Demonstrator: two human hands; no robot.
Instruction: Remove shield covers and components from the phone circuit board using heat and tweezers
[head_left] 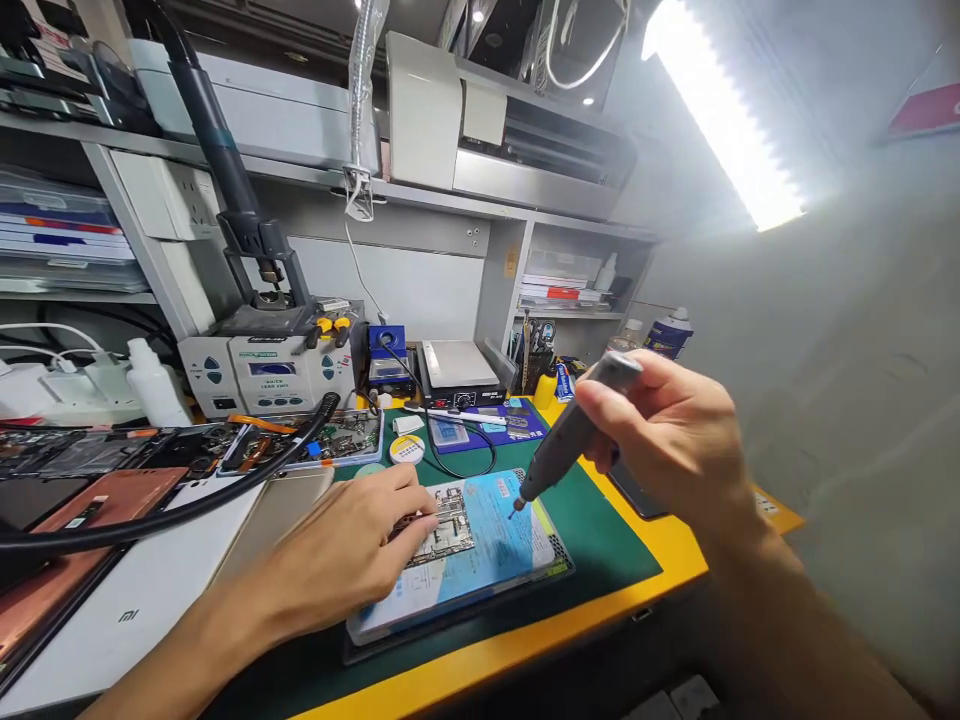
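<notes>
My right hand (667,430) is closed around a grey pen-shaped rotary tool (566,440), which slants down to the left. Its thin bit points at the right part of a blue and white flat box (495,530); I cannot tell whether it touches. A phone circuit board (454,525) lies on the box, left of the bit. My left hand (352,540) grips the left side of this board with thumb and fingers, covering part of it. The box rests on a dark tray-like piece over a green mat (607,540).
Phones and tablets (150,570) lie at left, crossed by a thick black hose (187,525). Behind stand a hot-air station (270,365), a soldering iron holder (386,355) and a heating plate (461,370). A yellow bench edge (510,655) runs along the front; a wall rises at right.
</notes>
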